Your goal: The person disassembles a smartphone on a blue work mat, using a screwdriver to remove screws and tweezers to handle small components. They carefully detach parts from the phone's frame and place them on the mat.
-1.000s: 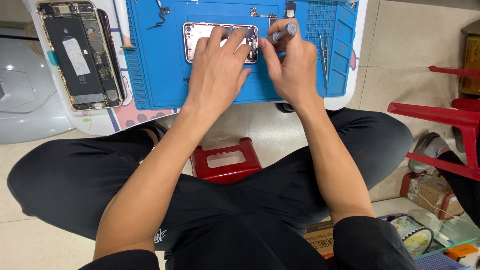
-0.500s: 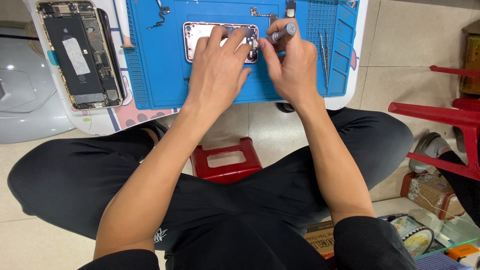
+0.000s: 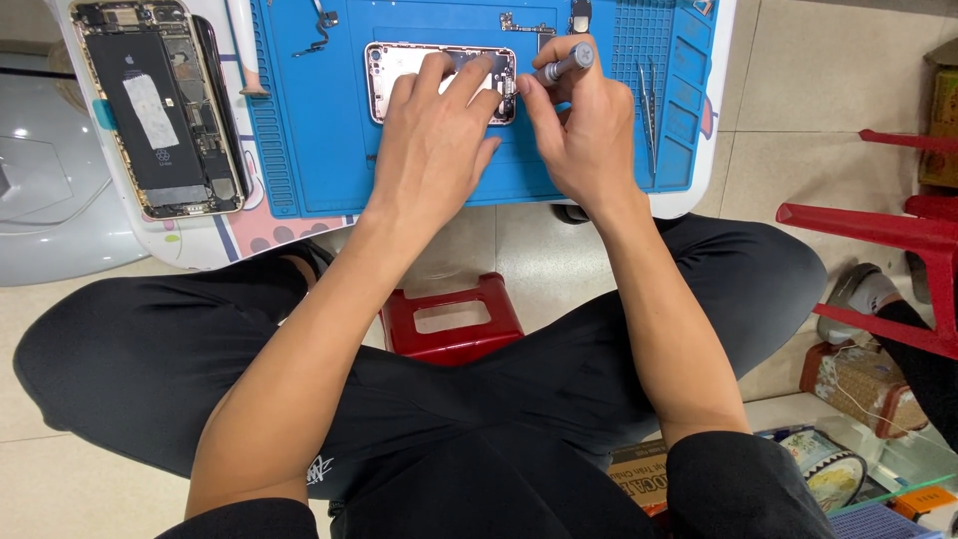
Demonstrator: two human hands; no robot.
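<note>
On the blue mat (image 3: 319, 150), the left hand (image 3: 431, 150) lies spread flat, pinning the silver phone housing (image 3: 399, 70), while the right hand (image 3: 579, 135) pinches a grey screwdriver (image 3: 561, 67) at its edge.

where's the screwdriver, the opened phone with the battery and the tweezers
screwdriver (image 3: 565, 64), head view, on its grey handle above the right hand's fingers
opened phone (image 3: 160, 110), head view, on the black battery in its middle
tweezers (image 3: 649, 115), head view, on the thin metal legs at the blue mat's right edge
</note>
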